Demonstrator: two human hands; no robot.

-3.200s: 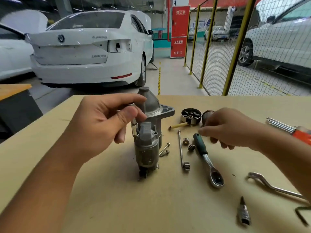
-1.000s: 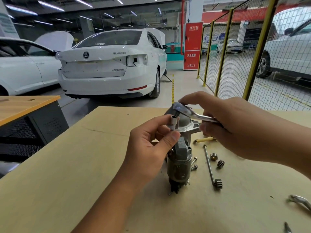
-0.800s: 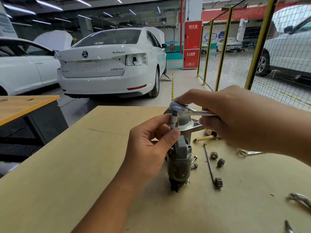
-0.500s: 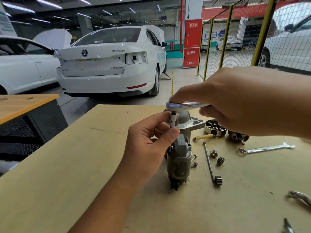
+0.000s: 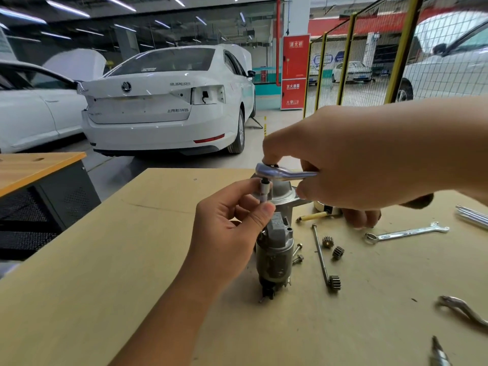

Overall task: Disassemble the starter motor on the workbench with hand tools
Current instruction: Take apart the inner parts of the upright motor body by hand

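I am standing the starter motor (image 5: pixel 274 254) upright on the workbench (image 5: pixel 105 273), and everything else I place from it. My left hand (image 5: pixel 227 233) is sitting against the motor's left side, with thumb and forefinger curled in a pinch round a small socket (image 5: pixel 264 192) that is standing upright just above the motor's top. My right hand (image 5: pixel 369 165) is reaching in from the right, above the motor, with its fingers wrapped round the shaft of a ratchet wrench (image 5: pixel 284 172); my forefinger is pressing on top of the wrench head, and that head is sitting directly over the socket. I cannot tell whether the drive is fully seated in the socket.

Just right of the motor's base two loose bolts (image 5: pixel 297 253) are lying on the board. A little farther right a long shaft with a gear on its near end (image 5: pixel 323 260) is lying lengthwise, and beside it two small gears (image 5: pixel 333 247) are resting close together. Behind these, near the motor's flange, a yellow-handled tool (image 5: pixel 313 216) is lying under my right hand. Farther right a combination spanner (image 5: pixel 406 231) is lying flat, and well to the right, nearer me, a curved bright tool (image 5: pixel 462 310) is running off the edge of view. Beyond the bench, behind the motor, a white car (image 5: pixel 163 107) is parked tail-on.
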